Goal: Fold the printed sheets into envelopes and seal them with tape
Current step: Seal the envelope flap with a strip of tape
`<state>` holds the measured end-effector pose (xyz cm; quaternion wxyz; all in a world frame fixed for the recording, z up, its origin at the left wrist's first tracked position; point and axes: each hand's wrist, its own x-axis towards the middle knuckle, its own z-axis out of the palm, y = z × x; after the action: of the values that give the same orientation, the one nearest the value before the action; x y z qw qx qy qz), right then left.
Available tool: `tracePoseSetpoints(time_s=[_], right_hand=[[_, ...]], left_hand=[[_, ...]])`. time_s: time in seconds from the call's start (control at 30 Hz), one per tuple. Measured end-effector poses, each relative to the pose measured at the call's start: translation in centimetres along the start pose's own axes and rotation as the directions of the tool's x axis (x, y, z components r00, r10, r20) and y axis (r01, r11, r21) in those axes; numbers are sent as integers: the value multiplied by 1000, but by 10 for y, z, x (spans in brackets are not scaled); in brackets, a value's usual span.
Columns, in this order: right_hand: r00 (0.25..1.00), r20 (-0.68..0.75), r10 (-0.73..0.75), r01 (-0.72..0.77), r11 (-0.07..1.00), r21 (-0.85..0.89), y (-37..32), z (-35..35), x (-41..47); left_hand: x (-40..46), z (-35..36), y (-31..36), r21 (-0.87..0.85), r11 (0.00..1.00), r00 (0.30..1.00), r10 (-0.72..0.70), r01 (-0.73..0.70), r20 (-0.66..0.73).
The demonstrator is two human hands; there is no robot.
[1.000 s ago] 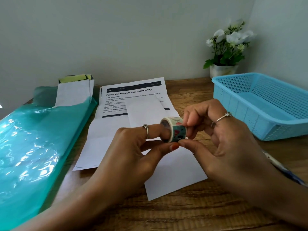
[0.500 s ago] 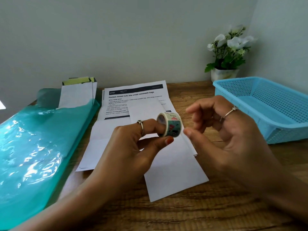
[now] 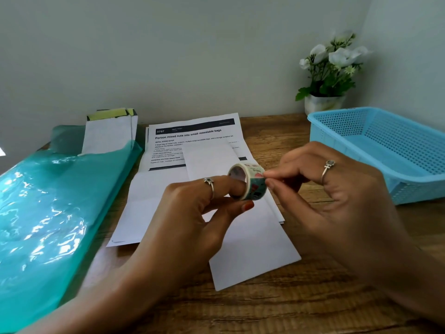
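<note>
My left hand (image 3: 192, 213) holds a small roll of patterned tape (image 3: 250, 182) above the table, index finger through its core and thumb under it. My right hand (image 3: 337, 198) pinches at the roll's right edge with thumb and fingertip. Beneath them lies a folded white sheet (image 3: 250, 247), a long narrow strip pointing toward me. It rests on a stack of printed sheets (image 3: 192, 138) with a black header bar and bold title.
A teal plastic bag (image 3: 48, 213) covers the left of the wooden table (image 3: 313, 297), with folded envelopes (image 3: 108, 133) standing at its far end. A light blue perforated basket (image 3: 385, 145) sits at right. A white-flowered pot (image 3: 322, 102) stands by the wall.
My right hand drew away from the roll half a second ago, fingers apart, and has come back to pinch its edge. My left hand raised the roll slightly.
</note>
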<state>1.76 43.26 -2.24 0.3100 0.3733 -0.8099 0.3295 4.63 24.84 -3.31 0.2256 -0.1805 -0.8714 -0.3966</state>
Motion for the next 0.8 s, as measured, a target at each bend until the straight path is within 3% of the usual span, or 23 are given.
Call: tracePoseSetpoints(time_s=[0.47,0.8], right_hand=[[1000,13,-28,30,988,-152,0,5,-2],[996,22,88,-90,991,96,2,0,2]], left_hand=[[-3,4,11,-14,999,998,43,-44,-53],[-3,1,11,-70,997,996,-25,19,-85]])
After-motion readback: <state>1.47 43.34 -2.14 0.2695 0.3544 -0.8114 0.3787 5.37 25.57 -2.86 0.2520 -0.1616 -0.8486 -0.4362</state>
